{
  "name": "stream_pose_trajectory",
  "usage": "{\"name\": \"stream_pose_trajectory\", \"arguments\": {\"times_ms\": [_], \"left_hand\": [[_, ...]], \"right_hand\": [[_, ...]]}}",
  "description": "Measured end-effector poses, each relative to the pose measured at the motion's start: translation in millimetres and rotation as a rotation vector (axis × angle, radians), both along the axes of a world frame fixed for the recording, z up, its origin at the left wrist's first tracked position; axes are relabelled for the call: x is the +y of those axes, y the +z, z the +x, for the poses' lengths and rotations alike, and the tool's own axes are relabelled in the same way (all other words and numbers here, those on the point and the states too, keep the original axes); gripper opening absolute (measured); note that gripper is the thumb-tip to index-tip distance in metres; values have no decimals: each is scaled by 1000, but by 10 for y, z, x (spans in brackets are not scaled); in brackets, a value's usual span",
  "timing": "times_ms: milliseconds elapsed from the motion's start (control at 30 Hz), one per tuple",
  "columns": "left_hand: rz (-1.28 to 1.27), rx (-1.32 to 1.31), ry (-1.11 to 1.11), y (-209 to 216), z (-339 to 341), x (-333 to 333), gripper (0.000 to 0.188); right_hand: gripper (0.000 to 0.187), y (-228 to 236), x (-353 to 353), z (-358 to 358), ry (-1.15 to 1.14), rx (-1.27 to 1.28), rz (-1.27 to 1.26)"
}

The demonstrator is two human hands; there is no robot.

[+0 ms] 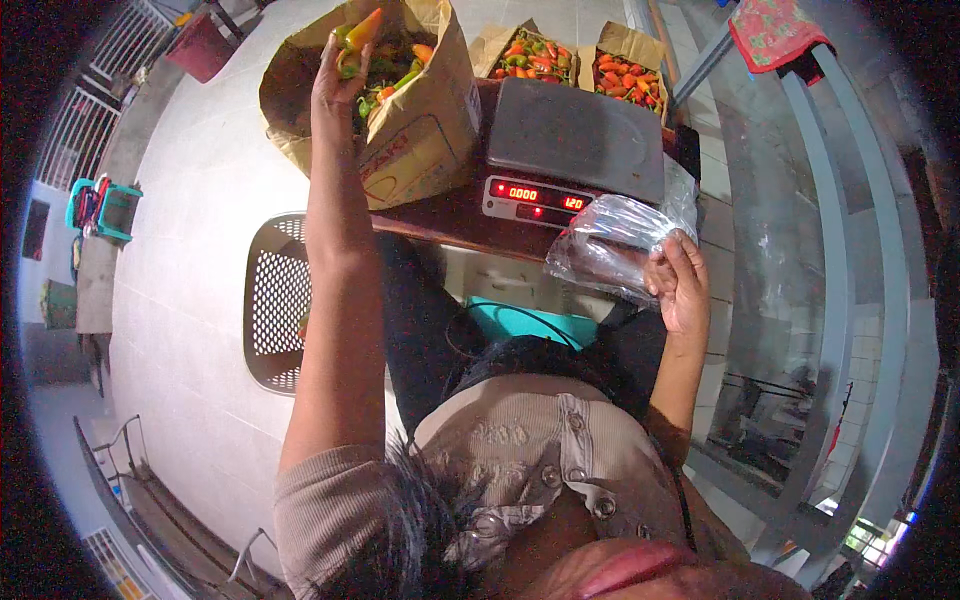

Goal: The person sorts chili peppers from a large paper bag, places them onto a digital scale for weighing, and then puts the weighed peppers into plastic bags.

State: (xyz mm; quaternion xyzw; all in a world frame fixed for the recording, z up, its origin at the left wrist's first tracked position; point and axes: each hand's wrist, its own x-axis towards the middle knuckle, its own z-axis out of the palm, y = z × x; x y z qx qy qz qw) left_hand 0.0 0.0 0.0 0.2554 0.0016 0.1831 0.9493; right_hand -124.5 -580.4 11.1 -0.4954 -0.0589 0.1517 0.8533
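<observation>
My left hand (338,88) reaches over the mouth of a large brown paper sack (425,150) at the upper left. An orange-and-green chili pepper (362,34) is gripped in its fingers. More green, orange and red peppers lie inside the sack, partly hidden by the hand. At the right, my right hand (680,275) pinches a clear plastic bag (610,240) near its edge. The bag looks crumpled and hangs in front of a digital scale (575,140) with a dark plate and a red lit display. Nothing lies on that plate.
Behind the scale stand two smaller paper bags, one of mixed chilies (535,57), one of red chilies (628,78). A perforated plastic basket (278,300) sits on the floor at left. Grey metal framing (830,200), with a red cloth (775,35) over it, rises at right.
</observation>
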Motion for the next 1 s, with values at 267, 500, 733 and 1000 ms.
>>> {"name": "stream_pose_trajectory", "arguments": {"times_ms": [267, 500, 733, 1000], "left_hand": [[357, 6, 218, 524, -171, -179, 34], [925, -184, -325, 628, 158, -2451, 45], [705, -98, -503, -845, 849, -3366, 54], [994, 179, -415, -1187, 1022, -3393, 59]], "right_hand": [[14, 132, 21, -17, -69, 2, -25], [12, 138, -195, 11, -128, 16, -35], [15, 48, -366, -32, -127, 19, -2], [14, -63, -547, 2, -161, 45, 18]]}}
